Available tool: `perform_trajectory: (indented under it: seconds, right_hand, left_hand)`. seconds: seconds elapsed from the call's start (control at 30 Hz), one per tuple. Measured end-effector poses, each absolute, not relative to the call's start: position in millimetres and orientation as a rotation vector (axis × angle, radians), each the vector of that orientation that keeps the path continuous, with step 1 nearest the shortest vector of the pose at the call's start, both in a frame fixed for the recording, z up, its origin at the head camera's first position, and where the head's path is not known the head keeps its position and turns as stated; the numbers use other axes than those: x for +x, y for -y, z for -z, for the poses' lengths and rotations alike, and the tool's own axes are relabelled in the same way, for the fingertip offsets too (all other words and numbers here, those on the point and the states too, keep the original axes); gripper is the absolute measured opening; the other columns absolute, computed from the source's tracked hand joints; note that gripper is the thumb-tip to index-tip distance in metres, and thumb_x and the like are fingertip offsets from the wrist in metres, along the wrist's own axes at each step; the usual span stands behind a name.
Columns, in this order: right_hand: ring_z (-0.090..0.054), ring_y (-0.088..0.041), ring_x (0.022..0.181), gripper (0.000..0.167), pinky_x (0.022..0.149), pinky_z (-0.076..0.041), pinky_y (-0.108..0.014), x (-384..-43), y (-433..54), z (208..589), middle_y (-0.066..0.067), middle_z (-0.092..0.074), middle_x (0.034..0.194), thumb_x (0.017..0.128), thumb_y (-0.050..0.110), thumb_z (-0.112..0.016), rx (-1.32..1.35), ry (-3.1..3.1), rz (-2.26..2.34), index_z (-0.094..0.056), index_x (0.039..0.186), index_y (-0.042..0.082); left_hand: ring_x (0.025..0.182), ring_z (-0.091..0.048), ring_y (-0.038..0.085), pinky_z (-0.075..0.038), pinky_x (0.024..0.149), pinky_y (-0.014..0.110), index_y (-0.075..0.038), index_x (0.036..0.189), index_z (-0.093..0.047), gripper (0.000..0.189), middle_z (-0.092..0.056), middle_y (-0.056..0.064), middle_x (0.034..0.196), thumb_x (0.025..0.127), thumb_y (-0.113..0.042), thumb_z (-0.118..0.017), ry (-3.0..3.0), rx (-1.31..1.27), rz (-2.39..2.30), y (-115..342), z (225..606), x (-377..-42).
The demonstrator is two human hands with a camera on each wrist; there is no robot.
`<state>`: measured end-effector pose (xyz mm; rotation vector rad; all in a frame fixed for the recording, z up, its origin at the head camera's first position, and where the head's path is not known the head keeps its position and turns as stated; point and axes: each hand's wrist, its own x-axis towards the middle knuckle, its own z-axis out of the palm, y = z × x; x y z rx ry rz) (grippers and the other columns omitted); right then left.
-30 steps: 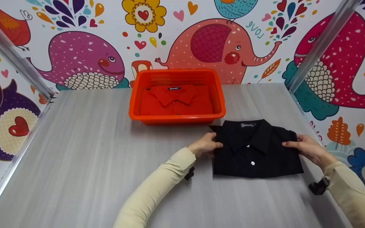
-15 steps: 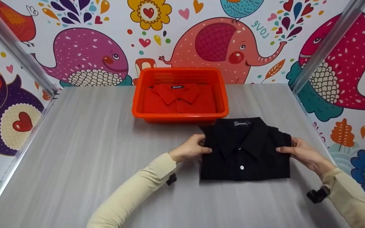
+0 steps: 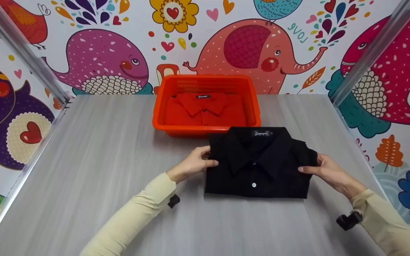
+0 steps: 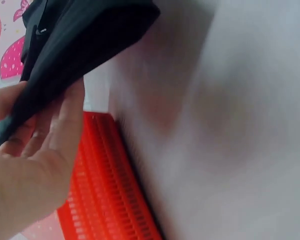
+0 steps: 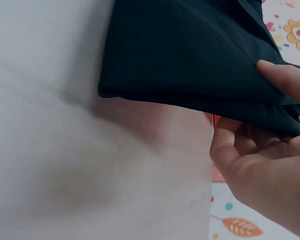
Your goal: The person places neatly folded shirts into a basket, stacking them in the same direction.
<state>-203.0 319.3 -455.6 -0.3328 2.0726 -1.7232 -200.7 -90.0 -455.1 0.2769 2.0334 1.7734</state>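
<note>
A folded black shirt (image 3: 262, 167) with a collar and white buttons hangs between both hands in the head view, lifted off the table. My left hand (image 3: 193, 163) pinches its left edge, thumb on top and fingers underneath. At the opposite edge my right hand (image 3: 333, 174) grips it the same way. In the left wrist view the cloth (image 4: 80, 45) slants above the fingers; the right wrist view shows the shirt's lower corner (image 5: 180, 55) raised over the table. The shirt's collar overlaps the front right rim of an orange basket (image 3: 162, 127), where a folded red shirt (image 3: 205, 110) lies.
The basket stands at the back of a grey wood-grain table (image 3: 112, 149). Behind it rises a wall (image 3: 176, 46) printed with cartoon animals, and metal posts (image 3: 376, 53) mark the rear corners. Similar printed panels flank both sides.
Both hands have carried the black shirt up off the table and leftward, toward the basket. The head view has shifted slightly. The red shirt stays in the basket.
</note>
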Motion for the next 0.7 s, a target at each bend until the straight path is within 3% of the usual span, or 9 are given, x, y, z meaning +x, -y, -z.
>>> perform_trajectory:
  seconds: [0.47, 0.7]
  right_hand:
    - [-0.062, -0.012, 0.101, 0.043, 0.088, -0.046, -0.023, -226, -272, 441, 0.001, -0.067, 0.109, 0.086, 0.005, -0.071, -0.271, -2.235, 1.735, -0.053, 0.123, -0.008]
    - [-0.061, -0.01, 0.101, 0.046, 0.087, -0.046, -0.022, -241, -250, 422, 0.003, -0.067, 0.108, 0.087, 0.008, -0.072, -0.274, -2.287, 1.724, -0.053, 0.126, -0.007]
  left_hand:
    - [0.086, -0.06, 0.015, -0.049, 0.07, 0.026, -0.002, 0.132, -0.055, 0.044, -0.065, 0.008, 0.109, 0.089, -0.004, -0.064, -2.211, 0.268, -1.767, 128, 434, -222]
    - [0.106, -0.058, 0.022, -0.046, 0.091, 0.033, 0.0, 0.134, -0.053, 0.044, -0.062, 0.013, 0.122, 0.091, -0.001, -0.061, -2.232, 0.278, -1.853, 143, 421, -233]
